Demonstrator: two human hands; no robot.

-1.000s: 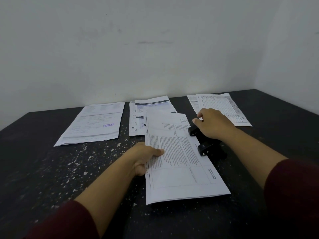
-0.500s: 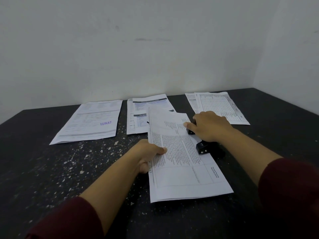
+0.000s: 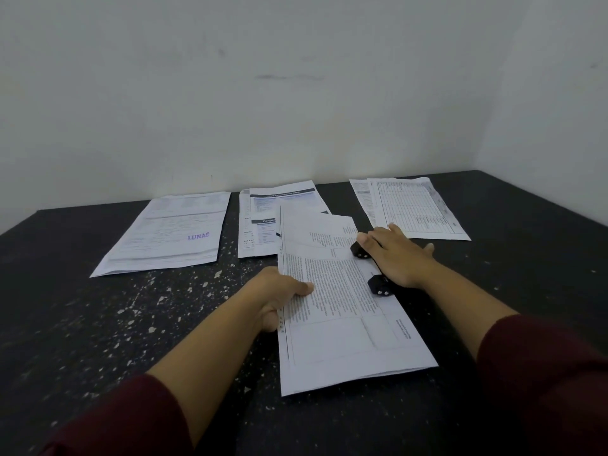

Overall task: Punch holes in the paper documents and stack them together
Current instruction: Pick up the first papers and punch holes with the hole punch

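A printed paper document [image 3: 339, 311] lies lengthwise on the dark table, its right long edge slid into a black hole punch [image 3: 378, 284]. My left hand [image 3: 279, 297] pinches the document's left edge, thumb on top of the sheet. My right hand [image 3: 398, 255] lies flat on top of the punch with fingers spread and straight, covering most of it. Only the punch's two black ends show. The far end of the document is lifted a little off the table.
Three other documents lie along the back of the table [image 3: 98, 340]: one stamped LUNAS [image 3: 171, 232] at left, one with blue headings [image 3: 263, 218] in the middle, a tabled one [image 3: 411, 205] at right. White walls close the back and right side.
My right hand has flattened out on the punch, fingers now spread instead of curled over it. The document and my left hand have stayed in place.
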